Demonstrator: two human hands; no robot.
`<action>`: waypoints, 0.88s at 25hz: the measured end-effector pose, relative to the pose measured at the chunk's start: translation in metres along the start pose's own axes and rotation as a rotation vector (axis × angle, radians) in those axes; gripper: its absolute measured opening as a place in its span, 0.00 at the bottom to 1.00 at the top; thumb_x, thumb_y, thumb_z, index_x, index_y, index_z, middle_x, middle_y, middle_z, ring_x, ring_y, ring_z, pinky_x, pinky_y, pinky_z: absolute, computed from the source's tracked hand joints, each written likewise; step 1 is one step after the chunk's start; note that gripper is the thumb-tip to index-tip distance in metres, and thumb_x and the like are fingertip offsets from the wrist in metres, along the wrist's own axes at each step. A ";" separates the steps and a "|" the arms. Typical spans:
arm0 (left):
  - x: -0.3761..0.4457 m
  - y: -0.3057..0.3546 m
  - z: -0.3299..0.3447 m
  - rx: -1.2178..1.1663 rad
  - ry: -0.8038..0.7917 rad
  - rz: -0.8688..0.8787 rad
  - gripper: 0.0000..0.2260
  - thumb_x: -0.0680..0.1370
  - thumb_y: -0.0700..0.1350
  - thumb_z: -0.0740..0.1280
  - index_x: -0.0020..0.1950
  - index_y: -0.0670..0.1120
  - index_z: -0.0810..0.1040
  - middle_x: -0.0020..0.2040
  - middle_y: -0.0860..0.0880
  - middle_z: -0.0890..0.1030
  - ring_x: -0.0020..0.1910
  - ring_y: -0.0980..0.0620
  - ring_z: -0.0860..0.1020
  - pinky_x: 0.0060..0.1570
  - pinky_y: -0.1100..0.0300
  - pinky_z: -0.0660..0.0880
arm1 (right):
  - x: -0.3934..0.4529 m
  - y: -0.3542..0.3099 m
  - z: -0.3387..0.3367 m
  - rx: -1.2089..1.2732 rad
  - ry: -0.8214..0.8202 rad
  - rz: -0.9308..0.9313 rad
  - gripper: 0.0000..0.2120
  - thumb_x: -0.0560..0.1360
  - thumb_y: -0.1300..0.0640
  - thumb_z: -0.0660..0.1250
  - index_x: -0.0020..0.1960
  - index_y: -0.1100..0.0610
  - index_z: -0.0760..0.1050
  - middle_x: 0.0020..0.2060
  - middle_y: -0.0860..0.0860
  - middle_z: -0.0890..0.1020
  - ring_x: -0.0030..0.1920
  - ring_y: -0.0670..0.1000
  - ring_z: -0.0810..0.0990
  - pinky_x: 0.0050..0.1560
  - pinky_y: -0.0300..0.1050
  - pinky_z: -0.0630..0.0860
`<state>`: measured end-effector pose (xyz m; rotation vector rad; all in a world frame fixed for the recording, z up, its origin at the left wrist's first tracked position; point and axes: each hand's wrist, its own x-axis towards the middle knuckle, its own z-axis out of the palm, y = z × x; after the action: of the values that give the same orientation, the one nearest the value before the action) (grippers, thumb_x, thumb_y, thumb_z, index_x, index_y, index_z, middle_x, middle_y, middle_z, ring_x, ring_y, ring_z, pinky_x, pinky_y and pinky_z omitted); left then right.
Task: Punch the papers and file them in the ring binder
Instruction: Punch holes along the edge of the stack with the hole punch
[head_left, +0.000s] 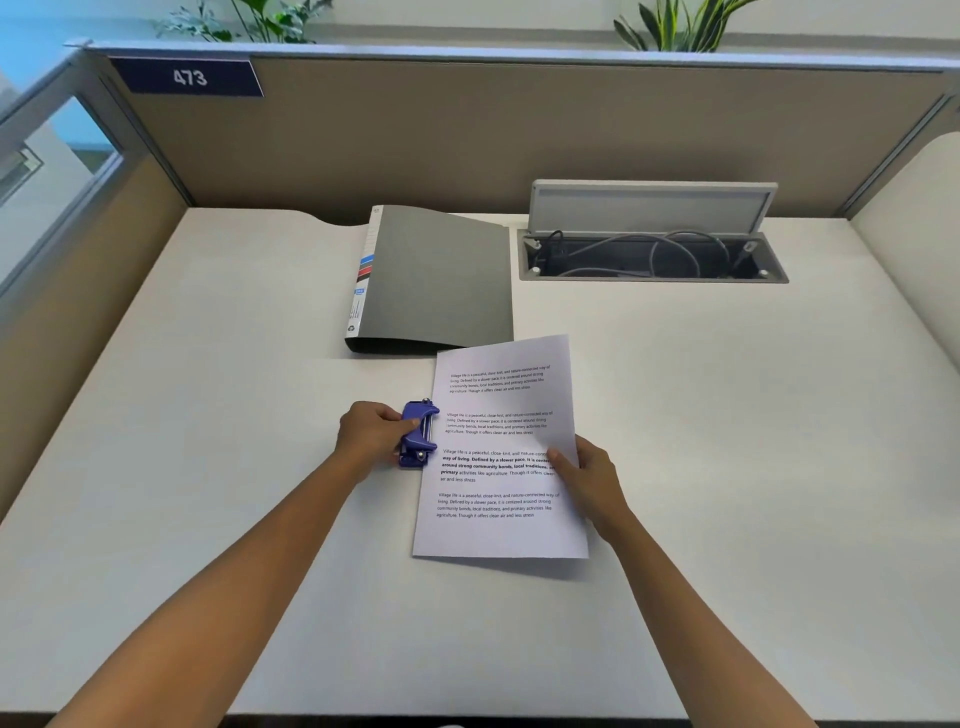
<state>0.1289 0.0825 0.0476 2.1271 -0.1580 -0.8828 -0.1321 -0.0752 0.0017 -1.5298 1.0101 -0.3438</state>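
White printed papers (498, 447) lie on the desk at the middle, their left edge pushed into a small blue hole punch (418, 432). My left hand (371, 434) grips the punch from its left side, fingers curled over the handle. My right hand (589, 480) pinches the papers' right edge, thumb on top. A closed grey ring binder (441, 280) lies flat behind the papers, its labelled spine to the left, its near edge just touching the papers' top corner.
An open cable hatch (649, 254) with its lid up and several cables inside sits at the back right of the white desk (208, 415). Beige partition walls (467, 135) close off the back and sides, one bearing a sign reading 473.
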 end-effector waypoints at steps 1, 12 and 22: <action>-0.001 -0.001 -0.001 0.012 -0.021 0.001 0.08 0.71 0.40 0.78 0.42 0.38 0.81 0.46 0.36 0.84 0.48 0.35 0.84 0.44 0.41 0.83 | -0.001 0.000 0.002 -0.006 -0.003 -0.002 0.06 0.80 0.56 0.67 0.56 0.51 0.81 0.49 0.47 0.87 0.48 0.51 0.85 0.50 0.48 0.81; -0.013 -0.014 -0.001 -0.008 -0.112 -0.029 0.14 0.73 0.40 0.77 0.50 0.32 0.80 0.49 0.35 0.84 0.41 0.41 0.82 0.44 0.47 0.84 | -0.004 0.010 0.006 -0.010 -0.028 0.018 0.08 0.80 0.55 0.67 0.58 0.53 0.81 0.50 0.47 0.87 0.50 0.51 0.86 0.51 0.49 0.82; -0.016 -0.015 -0.001 -0.089 -0.134 -0.082 0.13 0.71 0.40 0.78 0.50 0.36 0.79 0.49 0.36 0.85 0.48 0.37 0.85 0.46 0.45 0.84 | -0.001 0.012 0.001 -0.007 -0.083 0.030 0.09 0.80 0.54 0.67 0.59 0.52 0.81 0.51 0.48 0.87 0.51 0.53 0.86 0.55 0.56 0.82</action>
<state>0.1149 0.0993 0.0464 2.0041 -0.0991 -1.0622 -0.1373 -0.0727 -0.0092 -1.5212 0.9686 -0.2537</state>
